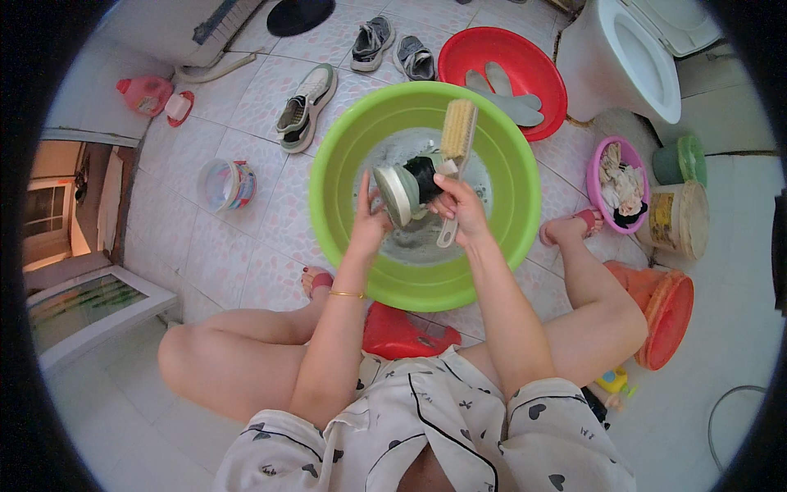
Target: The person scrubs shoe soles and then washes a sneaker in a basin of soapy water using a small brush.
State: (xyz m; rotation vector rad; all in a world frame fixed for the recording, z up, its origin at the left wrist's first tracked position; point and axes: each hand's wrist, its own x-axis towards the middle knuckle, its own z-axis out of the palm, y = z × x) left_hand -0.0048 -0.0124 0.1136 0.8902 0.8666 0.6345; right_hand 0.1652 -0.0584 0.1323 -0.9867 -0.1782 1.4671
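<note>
My left hand [370, 218] grips a grey-green sneaker [407, 187] by its heel, sole turned toward me, over a large green basin [344, 143] of soapy water. My right hand [461, 211] holds a white scrubbing brush [456, 135] with yellow bristles by its handle, the bristle head raised above the shoe's toe end. Both hands sit close together over the middle of the basin.
A matching sneaker [305, 108] lies on the tiled floor left of the basin, and a grey pair [392, 47] behind it. A red basin [529, 57] holds insoles. A toilet [631, 57], a pink bowl [597, 168], tubs and an orange bucket [666, 316] stand to the right.
</note>
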